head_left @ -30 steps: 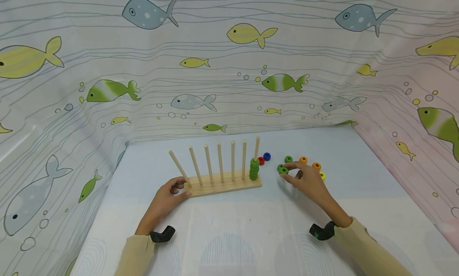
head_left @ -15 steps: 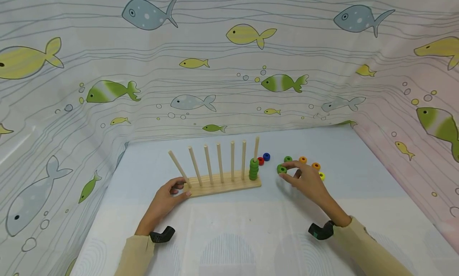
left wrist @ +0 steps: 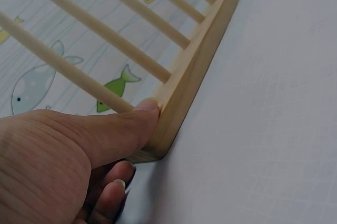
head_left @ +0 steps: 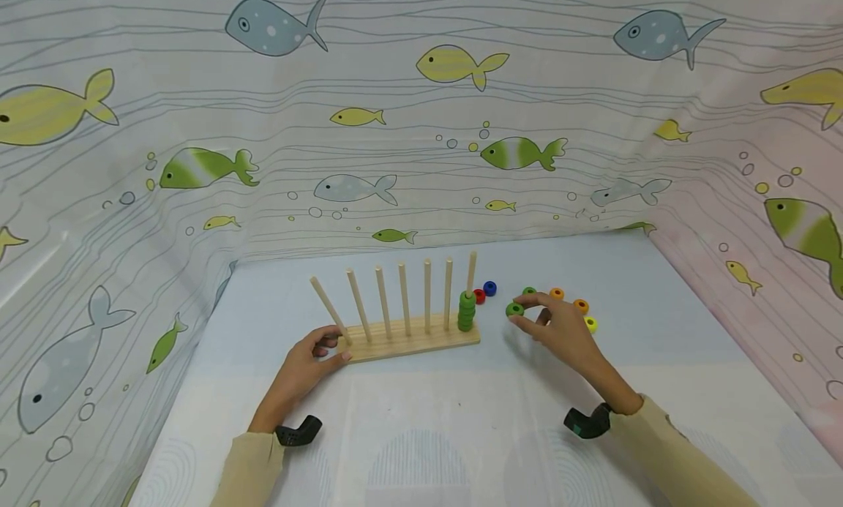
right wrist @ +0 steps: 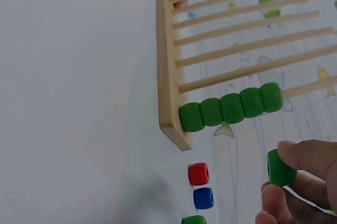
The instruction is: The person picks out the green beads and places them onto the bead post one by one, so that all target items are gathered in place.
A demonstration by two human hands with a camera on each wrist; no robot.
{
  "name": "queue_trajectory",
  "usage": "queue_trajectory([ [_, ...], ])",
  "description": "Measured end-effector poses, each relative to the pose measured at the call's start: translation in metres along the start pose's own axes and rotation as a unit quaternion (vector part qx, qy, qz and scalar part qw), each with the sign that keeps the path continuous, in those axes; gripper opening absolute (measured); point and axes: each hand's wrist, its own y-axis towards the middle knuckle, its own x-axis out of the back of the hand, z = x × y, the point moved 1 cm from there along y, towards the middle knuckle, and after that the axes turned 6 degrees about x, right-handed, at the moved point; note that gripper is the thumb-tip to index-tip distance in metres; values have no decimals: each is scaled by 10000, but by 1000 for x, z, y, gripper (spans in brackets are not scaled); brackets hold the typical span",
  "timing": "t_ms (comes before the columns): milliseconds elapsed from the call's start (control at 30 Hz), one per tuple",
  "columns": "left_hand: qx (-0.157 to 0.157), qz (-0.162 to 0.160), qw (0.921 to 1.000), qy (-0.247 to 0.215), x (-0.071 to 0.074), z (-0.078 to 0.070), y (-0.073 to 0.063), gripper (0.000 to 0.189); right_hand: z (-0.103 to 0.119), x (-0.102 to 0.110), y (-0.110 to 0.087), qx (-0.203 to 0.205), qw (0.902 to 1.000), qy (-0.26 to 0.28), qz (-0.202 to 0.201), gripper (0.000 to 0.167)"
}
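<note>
A wooden peg stand (head_left: 408, 344) has several upright rods along its base. My left hand (head_left: 309, 357) grips its left end, the thumb (left wrist: 139, 116) on the base beside the outermost rod and the other fingers curled at the end. On the rightmost rod sits a stack of green beads (head_left: 466, 312), with bare rod above. My right hand (head_left: 560, 328) pinches a single green bead (right wrist: 280, 169) between thumb and fingertips, to the right of the stand. In the head view this green bead (head_left: 514, 311) shows its dark hole.
Behind the stand's right end lie a red bead (head_left: 479, 296) and a blue bead (head_left: 490, 288). Around my right hand are another green bead (head_left: 530, 291), two orange beads (head_left: 581, 306) and a yellow bead (head_left: 590, 324). A fish-patterned sheet (head_left: 408, 148) rises behind the table.
My right hand has shifted slightly left with the green bead, and its hole has turned to face more upward. The left hand and the stand have stayed in place.
</note>
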Motion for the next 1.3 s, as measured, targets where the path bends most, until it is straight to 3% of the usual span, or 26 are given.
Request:
queue_trajectory([
  [1033, -111, 0, 9999, -74, -1, 3, 2, 61, 24, 2, 15, 581, 9981, 79, -212, 37],
  [1300, -37, -20, 10000, -58, 0, 4, 1, 62, 32, 3, 19, 573, 9981, 130, -203, 38],
])
